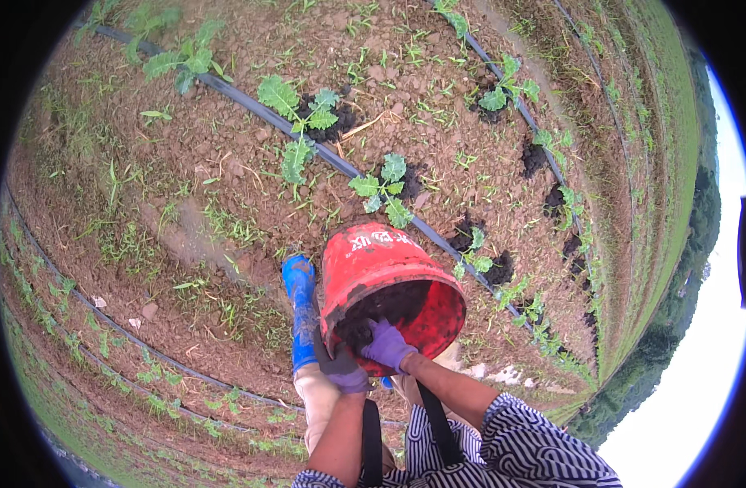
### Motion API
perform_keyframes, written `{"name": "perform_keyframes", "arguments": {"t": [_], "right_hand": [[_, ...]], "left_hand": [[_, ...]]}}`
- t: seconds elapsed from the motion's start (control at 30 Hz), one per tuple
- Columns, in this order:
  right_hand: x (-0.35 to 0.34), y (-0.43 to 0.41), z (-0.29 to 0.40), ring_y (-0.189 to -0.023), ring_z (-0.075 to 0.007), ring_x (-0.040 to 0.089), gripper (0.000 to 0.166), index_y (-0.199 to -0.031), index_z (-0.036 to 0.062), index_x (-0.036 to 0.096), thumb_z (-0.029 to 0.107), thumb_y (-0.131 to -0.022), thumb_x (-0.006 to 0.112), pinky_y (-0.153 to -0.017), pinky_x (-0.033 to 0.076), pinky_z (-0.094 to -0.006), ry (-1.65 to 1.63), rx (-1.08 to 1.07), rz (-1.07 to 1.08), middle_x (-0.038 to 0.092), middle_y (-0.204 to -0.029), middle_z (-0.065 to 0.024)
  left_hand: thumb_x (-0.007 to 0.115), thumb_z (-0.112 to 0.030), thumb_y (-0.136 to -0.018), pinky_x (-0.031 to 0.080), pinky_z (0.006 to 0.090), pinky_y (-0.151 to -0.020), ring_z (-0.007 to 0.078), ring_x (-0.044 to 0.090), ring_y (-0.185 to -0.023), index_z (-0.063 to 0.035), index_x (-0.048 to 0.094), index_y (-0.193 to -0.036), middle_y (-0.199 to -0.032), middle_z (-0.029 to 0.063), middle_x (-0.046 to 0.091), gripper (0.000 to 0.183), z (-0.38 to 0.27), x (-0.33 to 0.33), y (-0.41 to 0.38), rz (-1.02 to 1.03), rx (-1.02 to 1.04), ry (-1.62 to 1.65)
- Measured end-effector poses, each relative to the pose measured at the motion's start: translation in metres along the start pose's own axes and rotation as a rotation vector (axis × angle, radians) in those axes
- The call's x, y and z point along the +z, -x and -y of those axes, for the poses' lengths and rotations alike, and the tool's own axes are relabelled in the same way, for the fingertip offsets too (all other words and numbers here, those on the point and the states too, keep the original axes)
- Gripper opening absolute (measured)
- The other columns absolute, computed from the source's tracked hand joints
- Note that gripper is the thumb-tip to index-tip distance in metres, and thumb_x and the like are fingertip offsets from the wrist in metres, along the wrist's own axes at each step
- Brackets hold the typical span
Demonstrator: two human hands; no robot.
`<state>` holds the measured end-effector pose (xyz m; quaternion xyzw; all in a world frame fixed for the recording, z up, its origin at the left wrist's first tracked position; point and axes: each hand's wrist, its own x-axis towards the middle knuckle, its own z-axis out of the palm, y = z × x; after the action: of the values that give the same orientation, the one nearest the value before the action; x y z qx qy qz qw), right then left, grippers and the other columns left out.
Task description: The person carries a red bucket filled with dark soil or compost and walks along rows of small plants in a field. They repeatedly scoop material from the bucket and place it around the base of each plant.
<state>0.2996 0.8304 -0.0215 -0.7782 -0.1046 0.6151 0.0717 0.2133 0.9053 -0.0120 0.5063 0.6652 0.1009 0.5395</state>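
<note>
A red plastic bucket point(379, 262), smeared with soil, is tilted with its mouth towards me. Dark compost point(397, 299) lies inside it. My left hand point(343, 369), in a purple glove with dark soiled fingers, grips the bucket's rim at its lower left. Inside the mouth is my right hand point(388, 344), in a purple glove, its fingers at a dark clump of compost; how far they close on it is hard to see. Just beyond the bucket, a young leafy plant point(382, 186) grows beside a black drip line point(342, 163), with dark compost point(412, 182) on the soil next to it.
More young plants point(302, 119) stand along this drip line, several with dark compost beside them. Another drip line point(534, 125) with plants runs to the right, and a further one point(123, 329) curves at the lower left. My blue boot point(301, 305) stands left of the bucket. Weeds dot the soil.
</note>
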Motion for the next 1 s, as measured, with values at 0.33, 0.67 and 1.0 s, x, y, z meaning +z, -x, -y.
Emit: {"name": "perform_keyframes", "arguments": {"t": [0.33,0.67,1.0], "right_hand": [[-0.134,0.068,0.016,-0.110,-0.0153,0.059,0.058,-0.135,0.0038,0.049,0.006,-0.080,0.069,-0.095,0.049,-0.0307,-1.324,-0.230,0.590,0.061,-0.124,-0.0066],[-0.378,-0.128,0.079,-0.071,-0.0139,0.061,0.012,-0.101,0.0079,0.061,0.016,-0.092,0.059,-0.058,0.053,-0.0240,-1.655,-0.440,-0.045,0.064,-0.085,-0.0050],[-0.512,-0.327,0.098,-0.069,-0.0206,0.062,0.011,-0.093,0.0063,0.061,0.009,-0.096,0.051,-0.066,0.060,-0.0302,-1.760,-0.512,-0.674,0.065,-0.085,-0.0069]], "left_hand": [[0.052,-0.002,-0.083,0.043,0.0363,-0.102,0.0263,0.053,-0.119,0.0028,0.044,-0.136,-0.132,0.0164,0.053,0.055,-0.029,0.002,0.002,0.178,0.035,0.223],[0.056,-0.018,-0.085,0.045,0.0366,-0.083,0.0246,0.057,-0.099,-0.0087,0.051,-0.113,-0.109,0.0098,0.058,0.029,0.097,0.025,-0.154,0.352,0.028,-0.505],[0.058,-0.020,-0.082,0.046,0.0363,-0.058,0.0223,0.064,-0.070,-0.0146,0.066,-0.076,-0.076,0.0050,0.066,0.012,0.196,0.059,-0.288,0.783,0.357,-1.772]]}}
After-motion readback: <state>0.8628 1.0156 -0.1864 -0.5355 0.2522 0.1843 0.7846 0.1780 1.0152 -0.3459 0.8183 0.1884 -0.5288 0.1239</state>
